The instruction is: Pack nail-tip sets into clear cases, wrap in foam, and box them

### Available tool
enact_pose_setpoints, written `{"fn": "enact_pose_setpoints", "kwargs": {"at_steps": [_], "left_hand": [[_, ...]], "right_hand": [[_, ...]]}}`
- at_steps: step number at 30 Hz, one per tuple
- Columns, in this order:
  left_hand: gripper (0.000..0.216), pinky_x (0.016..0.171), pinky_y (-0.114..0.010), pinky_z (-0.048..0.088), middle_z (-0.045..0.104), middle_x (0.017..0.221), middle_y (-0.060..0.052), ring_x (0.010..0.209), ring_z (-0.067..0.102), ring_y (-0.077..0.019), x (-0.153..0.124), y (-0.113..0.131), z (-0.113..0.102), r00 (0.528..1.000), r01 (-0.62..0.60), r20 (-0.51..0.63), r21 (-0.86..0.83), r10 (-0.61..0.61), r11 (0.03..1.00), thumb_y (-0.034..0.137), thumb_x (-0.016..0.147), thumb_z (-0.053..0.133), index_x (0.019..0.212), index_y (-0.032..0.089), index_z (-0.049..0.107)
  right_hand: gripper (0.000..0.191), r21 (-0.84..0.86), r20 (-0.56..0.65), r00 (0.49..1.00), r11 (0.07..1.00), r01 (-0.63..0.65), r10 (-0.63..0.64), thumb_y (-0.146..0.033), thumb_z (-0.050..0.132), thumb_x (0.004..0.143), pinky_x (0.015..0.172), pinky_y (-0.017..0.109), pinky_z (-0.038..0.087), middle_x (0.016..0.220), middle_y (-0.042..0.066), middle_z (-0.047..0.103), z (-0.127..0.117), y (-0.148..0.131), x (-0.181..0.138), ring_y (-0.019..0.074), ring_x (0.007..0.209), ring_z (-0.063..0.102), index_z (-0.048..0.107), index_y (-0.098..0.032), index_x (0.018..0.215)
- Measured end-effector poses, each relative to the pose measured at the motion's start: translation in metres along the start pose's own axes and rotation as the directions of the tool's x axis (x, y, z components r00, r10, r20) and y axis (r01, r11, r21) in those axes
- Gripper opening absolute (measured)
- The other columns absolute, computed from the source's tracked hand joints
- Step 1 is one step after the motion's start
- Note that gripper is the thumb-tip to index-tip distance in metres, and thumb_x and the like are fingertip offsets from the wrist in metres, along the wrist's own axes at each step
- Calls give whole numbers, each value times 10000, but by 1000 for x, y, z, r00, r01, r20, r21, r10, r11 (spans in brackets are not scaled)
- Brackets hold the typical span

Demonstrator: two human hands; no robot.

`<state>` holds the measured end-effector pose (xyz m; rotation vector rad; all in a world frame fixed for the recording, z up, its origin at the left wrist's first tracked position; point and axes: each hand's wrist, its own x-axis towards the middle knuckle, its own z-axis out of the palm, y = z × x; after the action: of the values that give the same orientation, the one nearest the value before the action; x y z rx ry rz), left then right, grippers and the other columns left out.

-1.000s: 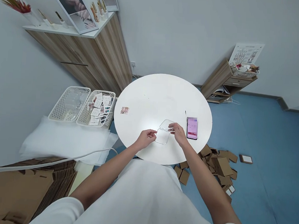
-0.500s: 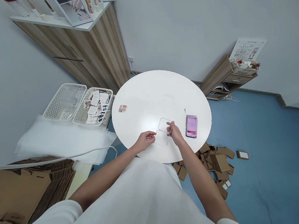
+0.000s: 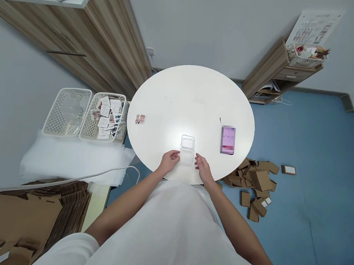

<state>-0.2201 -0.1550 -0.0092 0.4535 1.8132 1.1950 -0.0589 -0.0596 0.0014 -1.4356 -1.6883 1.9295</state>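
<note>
The clear plastic case [image 3: 187,143], askew and closer to the phone [image 3: 227,140] a moment ago, now lies open and square well left of the phone, steadied, the left hand [image 3: 169,161] and right hand [image 3: 202,167] pinching its near half's sides between narrowed fingers.

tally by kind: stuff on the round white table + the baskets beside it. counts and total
Clear plastic case: 1, lying open between the left hand and right hand
Phone: 1
Pink nail set: 1
Small dark item: 1, too small to identify
White baskets: 2, beside the table
Total: 6
</note>
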Motion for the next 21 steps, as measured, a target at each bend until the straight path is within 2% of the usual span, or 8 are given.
{"fn": "enact_pose_setpoints", "kwargs": {"at_steps": [5, 11, 15, 18, 21], "left_hand": [[331, 633, -250, 430, 596, 714, -11, 607, 529, -102, 12, -8, 10, 999, 43, -25, 41, -42, 998, 299, 657, 583, 954, 162, 628], [313, 665, -272, 447, 608, 716, -16, 629, 544, -116, 26, -14, 20, 997, 69, -46, 129, -64, 989, 238, 679, 548, 972, 162, 627], [306, 713, -292, 455, 629, 837, -48, 701, 565, -137, 30, -14, 26, 994, 72, -99, 230, -50, 971, 245, 715, 536, 997, 164, 622], [310, 752, -305, 450, 625, 914, -62, 757, 567, -152, 31, -13, 31, 989, 70, -144, 308, -26, 949, 241, 736, 521, 1020, 163, 616], [306, 765, -308, 438, 615, 876, -52, 774, 559, -160, 32, -12, 34, 992, 62, -129, 387, -12, 920, 233, 760, 485, 1031, 167, 611]], "right_hand": [[528, -63, 44, 999, 998, 6, -3, -537, 388, 804, 859, 351, 423, 1201, 65, 453, 0, 5, 9, 193, 1063, 465, 440, -269, 1256], [493, -159, 49, 999, 987, 5, 3, -521, 374, 810, 841, 349, 409, 1044, 62, 480, -5, 6, 24, 185, 942, 490, 490, -237, 1196], [444, -216, 65, 998, 976, 23, -9, -506, 373, 809, 799, 329, 412, 968, 51, 489, -5, 8, 34, 177, 872, 484, 527, -225, 1117], [447, -238, 85, 996, 971, 32, -12, -499, 378, 806, 791, 317, 411, 964, 47, 491, -4, 9, 39, 170, 859, 481, 506, -224, 1134], [493, -228, 108, 994, 973, 28, -3, -494, 392, 799, 795, 318, 413, 1018, 59, 482, -4, 10, 41, 164, 855, 492, 458, -217, 1201]]}}
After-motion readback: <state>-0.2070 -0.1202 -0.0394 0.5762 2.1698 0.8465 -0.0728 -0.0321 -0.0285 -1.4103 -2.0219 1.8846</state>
